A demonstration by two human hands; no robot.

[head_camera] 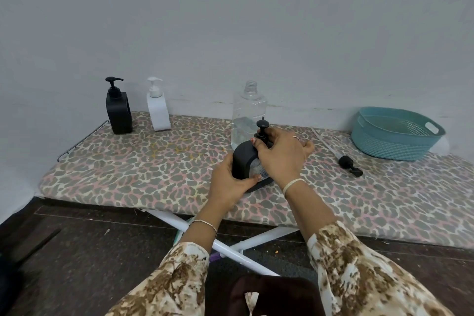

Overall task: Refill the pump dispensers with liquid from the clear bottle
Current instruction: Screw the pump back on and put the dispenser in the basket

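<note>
A black pump dispenser (242,159) stands near the front middle of the leopard-print ironing board (143,172). My left hand (228,182) grips its lower body from the left. My right hand (279,156) holds the black pump collar at its top, with the pump head (262,124) sticking up above my fingers. Just behind stands the clear bottle (247,113), uncapped and about a third full of clear liquid. A second black dispenser (118,110) and a white dispenser (157,110) stand at the back left.
A loose black pump head with a long clear tube (348,165) lies to the right of my hands. A teal plastic basket (395,133) sits at the back right. The wall runs right behind the board. White folding legs (230,244) show below it.
</note>
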